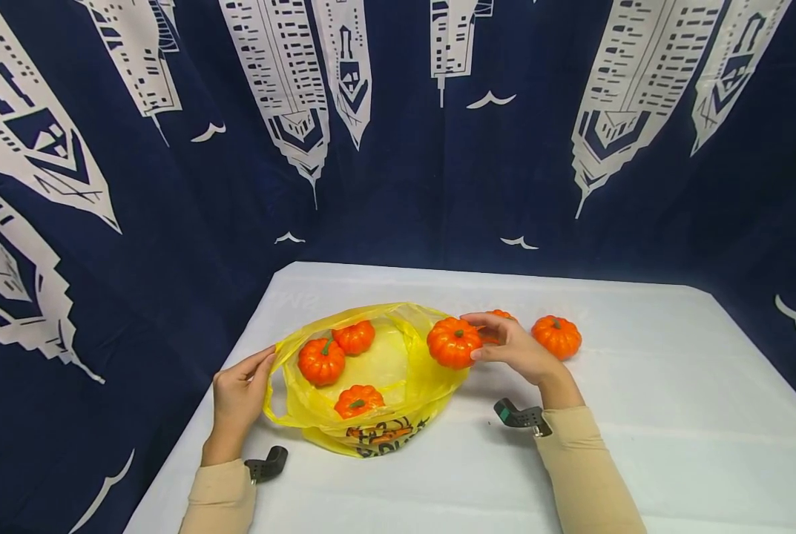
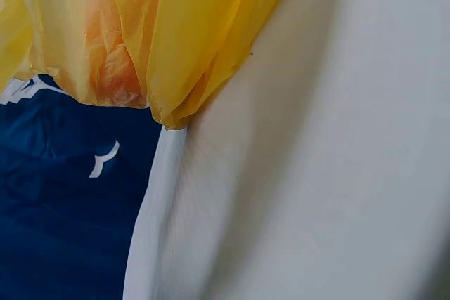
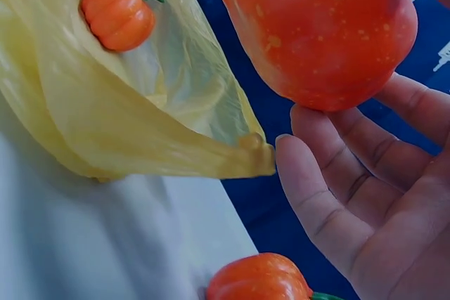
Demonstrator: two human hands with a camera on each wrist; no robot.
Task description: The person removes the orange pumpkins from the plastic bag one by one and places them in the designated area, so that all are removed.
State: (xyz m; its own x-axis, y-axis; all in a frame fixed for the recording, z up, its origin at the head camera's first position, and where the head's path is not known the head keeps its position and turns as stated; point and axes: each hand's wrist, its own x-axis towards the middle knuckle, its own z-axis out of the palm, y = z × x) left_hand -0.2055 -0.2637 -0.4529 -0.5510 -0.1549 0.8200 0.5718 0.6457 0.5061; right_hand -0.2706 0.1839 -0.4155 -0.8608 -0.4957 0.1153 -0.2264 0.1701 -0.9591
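Note:
My left hand [image 1: 240,393] pinches the left edge of a yellow plastic bag [image 1: 431,371], whose mouth gapes wide. Inside lie three small orange pumpkins, among them one at the front [image 1: 359,401]. Between the thumb and fingers of my right hand [image 1: 514,352] is another small pumpkin [image 1: 454,343], held up at the bag's right rim. The right wrist view shows this held pumpkin [image 3: 316,33] from below, fingertips against its underside. In the left wrist view the bag [image 2: 204,26] hangs close, an orange shape showing through; the left hand is out of that view.
Right of the bag, a pumpkin [image 1: 556,337] rests on the white table [image 1: 671,415]. Another pumpkin [image 1: 502,315] sits partly hidden behind my right hand. A dark blue curtain [image 1: 438,185] with white building prints hangs behind the table.

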